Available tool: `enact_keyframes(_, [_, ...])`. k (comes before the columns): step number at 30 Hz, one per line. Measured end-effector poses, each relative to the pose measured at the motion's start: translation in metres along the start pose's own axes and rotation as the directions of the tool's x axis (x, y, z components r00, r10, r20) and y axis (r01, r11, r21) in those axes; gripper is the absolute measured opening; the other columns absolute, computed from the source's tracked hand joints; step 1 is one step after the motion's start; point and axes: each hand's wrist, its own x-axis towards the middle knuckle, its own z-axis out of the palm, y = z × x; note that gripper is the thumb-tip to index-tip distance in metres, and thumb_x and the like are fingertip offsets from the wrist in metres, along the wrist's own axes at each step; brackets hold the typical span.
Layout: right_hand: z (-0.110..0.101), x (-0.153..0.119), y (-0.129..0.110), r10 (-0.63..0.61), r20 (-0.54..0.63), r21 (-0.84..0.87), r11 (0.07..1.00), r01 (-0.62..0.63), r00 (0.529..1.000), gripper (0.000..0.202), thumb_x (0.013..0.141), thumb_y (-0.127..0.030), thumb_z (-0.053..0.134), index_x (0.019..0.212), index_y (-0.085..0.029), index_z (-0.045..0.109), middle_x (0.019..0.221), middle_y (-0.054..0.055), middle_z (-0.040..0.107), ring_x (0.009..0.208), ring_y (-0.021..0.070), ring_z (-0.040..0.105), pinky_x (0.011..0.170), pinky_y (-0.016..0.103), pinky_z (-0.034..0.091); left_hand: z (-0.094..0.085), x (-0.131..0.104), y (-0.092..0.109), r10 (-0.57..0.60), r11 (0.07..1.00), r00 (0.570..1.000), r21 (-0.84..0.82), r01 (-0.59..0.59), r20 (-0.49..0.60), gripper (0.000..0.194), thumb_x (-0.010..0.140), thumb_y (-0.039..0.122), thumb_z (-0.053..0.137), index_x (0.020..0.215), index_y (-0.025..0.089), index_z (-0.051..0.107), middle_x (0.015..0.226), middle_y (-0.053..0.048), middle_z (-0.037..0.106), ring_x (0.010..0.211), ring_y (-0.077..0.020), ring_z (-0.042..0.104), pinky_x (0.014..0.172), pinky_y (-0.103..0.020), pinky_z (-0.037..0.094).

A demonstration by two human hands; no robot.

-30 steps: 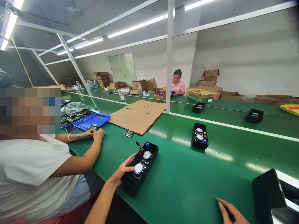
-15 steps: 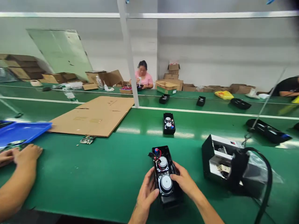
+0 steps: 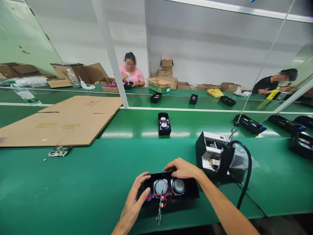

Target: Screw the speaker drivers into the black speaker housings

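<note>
A black speaker housing [image 3: 192, 192] lies sideways near the front edge of the green bench, open side up. Two round silver speaker drivers [image 3: 178, 186] sit inside it. Red wires [image 3: 166, 197] run from its left part, and a thin circuit board [image 3: 160, 210], seen edge-on, hangs over the near side. My left hand [image 3: 134, 200] grips the left end, thumb over the rim. My right hand [image 3: 183, 168] is hooked over the far wall, with some fingertips hidden behind it.
Right of the housing stands a black-and-white box [image 3: 202, 153] of metal parts, beside a hanging tool with a black cable [image 3: 249, 169]. A cardboard sheet [image 3: 70, 120] and circuit boards [image 3: 59, 151] lie left. Another speaker housing [image 3: 164, 124] sits ahead; two people work beyond.
The speaker housing has turned from lengthwise to sideways, and my right hand has moved to its far wall. My view has swung right; another person's hands at the left are out of sight.
</note>
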Motion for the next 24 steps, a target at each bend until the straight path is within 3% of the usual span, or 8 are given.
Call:
enact_keyframes(3, [0.011,-0.044,-0.007,0.027,-0.341,0.031,0.999,-0.017,0.94,0.043,0.095,-0.024,0.061,0.135,-0.023,0.078,0.138,0.009,0.078,0.127,0.0289,0.072,0.115,0.043,0.052,0.006,0.004,-0.002,0.02,0.993,0.999,0.113,-0.023,0.025,0.046,0.102,0.068,0.058,0.109,0.027,0.08,0.154,-0.013,0.059,0.147,-0.0359,0.054,0.127,-0.056,0.041])
enact_keyframes(6, [0.043,-0.089,-0.009,-0.016,-0.66,0.069,0.994,0.082,0.751,0.018,0.099,-0.033,0.066,0.105,-0.024,0.08,0.106,0.007,0.084,0.095,0.0245,0.078,0.09,0.036,0.062,0.003,0.009,-0.003,0.008,0.988,0.998,0.151,-0.017,0.056,0.048,0.101,0.069,0.057,0.106,0.027,0.08,0.15,-0.013,0.059,0.142,-0.0366,0.057,0.122,-0.056,0.046])
enact_keyframes(9, [0.099,-0.108,-0.007,-0.196,-0.75,-0.095,0.977,0.191,0.632,0.003,0.097,-0.029,0.072,0.098,-0.026,0.074,0.096,0.006,0.081,0.086,0.0246,0.076,0.078,0.035,0.063,0.0,0.01,0.0,-0.011,0.989,0.997,0.151,-0.002,0.08,0.052,0.1,0.073,0.055,0.104,0.026,0.079,0.148,-0.015,0.059,0.141,-0.0381,0.056,0.121,-0.057,0.046])
enact_keyframes(11, [0.142,-0.104,-0.007,-0.329,-0.772,-0.226,0.942,0.249,0.545,0.012,0.095,-0.028,0.074,0.106,-0.027,0.07,0.096,0.007,0.081,0.086,0.0272,0.076,0.077,0.039,0.064,0.001,0.009,0.002,-0.013,0.99,0.997,0.144,0.002,0.075,0.053,0.1,0.073,0.055,0.101,0.025,0.079,0.147,-0.016,0.059,0.14,-0.039,0.056,0.121,-0.059,0.045])
enact_keyframes(15, [0.199,-0.08,-0.012,-0.351,-0.842,-0.328,0.936,0.127,0.41,0.023,0.095,-0.025,0.069,0.119,-0.026,0.066,0.101,0.01,0.081,0.089,0.0326,0.075,0.079,0.048,0.061,0.001,0.005,0.004,0.017,0.99,0.995,0.137,-0.03,0.093,0.051,0.1,0.071,0.055,0.099,0.025,0.078,0.148,-0.016,0.057,0.144,-0.0409,0.052,0.123,-0.061,0.041])
enact_keyframes(17, [0.2,-0.071,-0.014,-0.277,-0.87,-0.272,0.96,0.072,0.408,0.026,0.098,-0.02,0.065,0.123,-0.026,0.066,0.107,0.012,0.08,0.098,0.0335,0.075,0.087,0.051,0.059,0.0,0.003,0.004,0.028,0.99,0.993,0.132,-0.043,0.113,0.051,0.102,0.07,0.053,0.1,0.025,0.077,0.151,-0.016,0.055,0.146,-0.0411,0.049,0.124,-0.062,0.039])
enact_keyframes(20, [0.17,-0.064,-0.017,-0.142,-0.881,-0.117,0.99,0.084,0.452,0.015,0.105,-0.022,0.059,0.114,-0.025,0.07,0.104,0.011,0.08,0.096,0.0299,0.076,0.088,0.045,0.059,-0.002,0.001,0.005,0.04,0.992,0.99,0.117,-0.055,0.133,0.051,0.103,0.068,0.051,0.101,0.025,0.077,0.154,-0.016,0.052,0.147,-0.0409,0.049,0.127,-0.063,0.036])
enact_keyframes(24, [0.111,-0.062,-0.022,0.187,-0.739,0.29,0.955,0.055,0.648,0.029,0.109,-0.042,0.058,0.114,-0.021,0.077,0.106,0.01,0.082,0.091,0.0262,0.077,0.081,0.035,0.062,-0.004,-0.003,0.011,0.052,0.988,0.984,0.137,-0.076,0.169,0.043,0.102,0.064,0.058,0.103,0.026,0.077,0.159,-0.014,0.048,0.146,-0.0405,0.05,0.129,-0.064,0.033])
